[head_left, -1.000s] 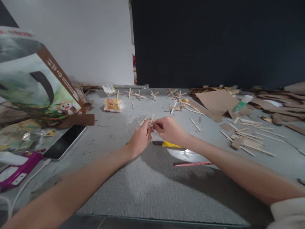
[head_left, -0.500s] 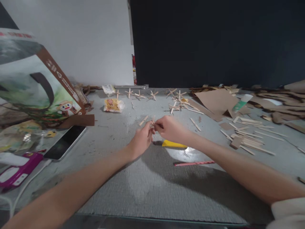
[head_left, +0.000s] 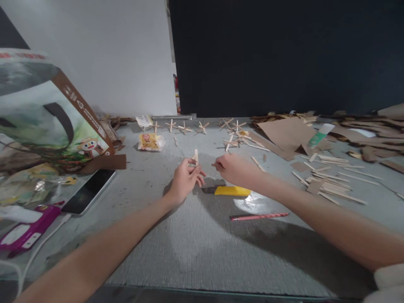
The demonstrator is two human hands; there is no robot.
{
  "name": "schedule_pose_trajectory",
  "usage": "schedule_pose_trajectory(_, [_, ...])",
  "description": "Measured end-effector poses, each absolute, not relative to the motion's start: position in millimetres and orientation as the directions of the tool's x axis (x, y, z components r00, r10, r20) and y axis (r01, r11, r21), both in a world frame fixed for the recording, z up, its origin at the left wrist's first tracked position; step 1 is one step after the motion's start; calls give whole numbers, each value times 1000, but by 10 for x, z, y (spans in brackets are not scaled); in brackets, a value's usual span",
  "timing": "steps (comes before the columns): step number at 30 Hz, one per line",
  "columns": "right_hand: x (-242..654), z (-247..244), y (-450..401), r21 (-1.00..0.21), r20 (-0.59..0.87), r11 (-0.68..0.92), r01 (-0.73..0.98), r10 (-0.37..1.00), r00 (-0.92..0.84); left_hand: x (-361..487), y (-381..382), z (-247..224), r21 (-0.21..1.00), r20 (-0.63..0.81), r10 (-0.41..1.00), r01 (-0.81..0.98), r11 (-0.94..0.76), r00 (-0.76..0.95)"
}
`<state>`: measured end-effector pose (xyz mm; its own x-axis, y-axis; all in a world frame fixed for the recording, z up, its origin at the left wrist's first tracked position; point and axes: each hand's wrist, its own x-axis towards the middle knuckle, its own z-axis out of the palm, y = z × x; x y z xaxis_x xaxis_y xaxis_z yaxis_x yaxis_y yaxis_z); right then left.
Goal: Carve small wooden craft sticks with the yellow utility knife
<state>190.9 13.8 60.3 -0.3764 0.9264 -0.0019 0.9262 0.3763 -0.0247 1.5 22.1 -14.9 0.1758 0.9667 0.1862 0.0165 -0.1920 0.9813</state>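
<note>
My left hand [head_left: 186, 181] is closed, its thumb and fingers pinching a wooden craft stick [head_left: 196, 155] that points upward. To its right, apart from it, my right hand [head_left: 232, 170] is closed in a pinch; whatever its fingertips hold, if anything, is too small to make out. A yellow-handled utility knife [head_left: 232, 191] lies on the table just below the right hand. Closer to me is a pink pencil [head_left: 260, 216]. One loose craft stick [head_left: 257, 163] rests beyond my right wrist.
Crossed-stick pieces [head_left: 202, 127] line the back, near a small yellow packet [head_left: 150, 142]. At right lie a pile of sticks [head_left: 334, 185], cardboard [head_left: 285, 134] and a glue stick [head_left: 321, 135]. A phone [head_left: 90, 191], purple device [head_left: 28, 229] and large printed bag [head_left: 63, 113] occupy the left.
My hands have come apart: the right has moved away to the right, the left slightly left. A craft stick now stands up from my left fingers.
</note>
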Motion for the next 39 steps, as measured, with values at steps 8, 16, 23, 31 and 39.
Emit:
schedule_pose_trajectory(8, [2106,276,160,80,108,461,884,877,-467,52,101,-120,981,188,951,-98,-169,244])
schedule_pose_trajectory(16, [2275,112,-380,100,156,731,675,658,-736,106,-10,-71,986,164,950,-64,-153,264])
schedule_pose_trajectory(23, [2589,7,-421,37,175,692,721,706,-687,124,-40,-70,987,158,947,-40,-153,281])
schedule_pose_trajectory(31, [2722,276,-554,-463,110,372,805,925,-364,193,-129,-98,989,145,950,-78,-128,275])
schedule_pose_trajectory(39, [2463,258,-706,-653,184,339,677,939,-292,288,-331,5,995,97,949,-52,-85,300])
